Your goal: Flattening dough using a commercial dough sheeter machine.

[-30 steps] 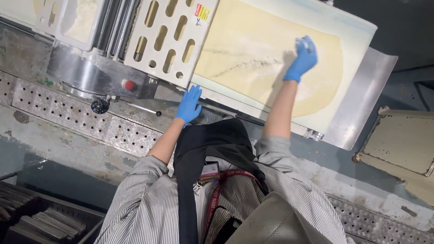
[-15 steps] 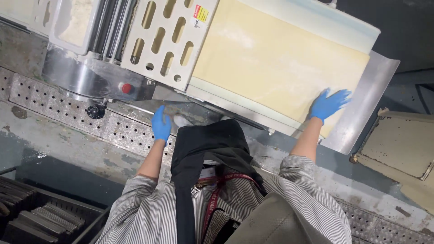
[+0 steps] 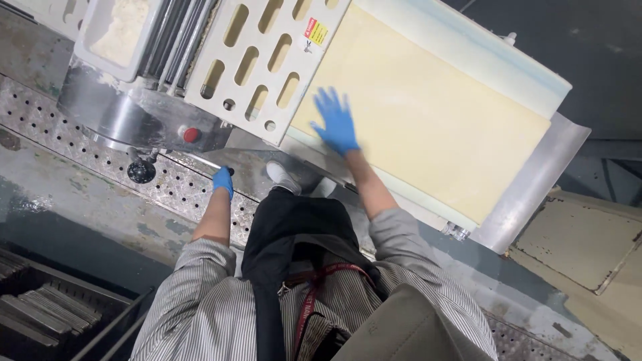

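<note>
Your right hand [image 3: 336, 124] lies spread flat on the dough sheet [image 3: 428, 113]; your left hand [image 3: 223, 180], blurred, grips a lever too hidden to make out, below the guard's yellow-red sticker [image 3: 315, 31].

Even, fairly bright indoor light, prob. from overhead; shadows soft, no hard edges. Dough sheet [image 3: 428, 113] evenly lit, pale and low in contrast, surface detail nearly washed out. Mild glare on the steel housing [image 3: 127, 113] and the curved metal end plate [image 3: 535, 184]. Right hand [image 3: 336, 122] smeared by motion blur, fingers soft; left hand [image 3: 223, 180] sharper. Bottom-left corner and top-right background dim. Wide-angle view, frame tilted, lines skew twd. the edges. Some compression softness overall.
</note>
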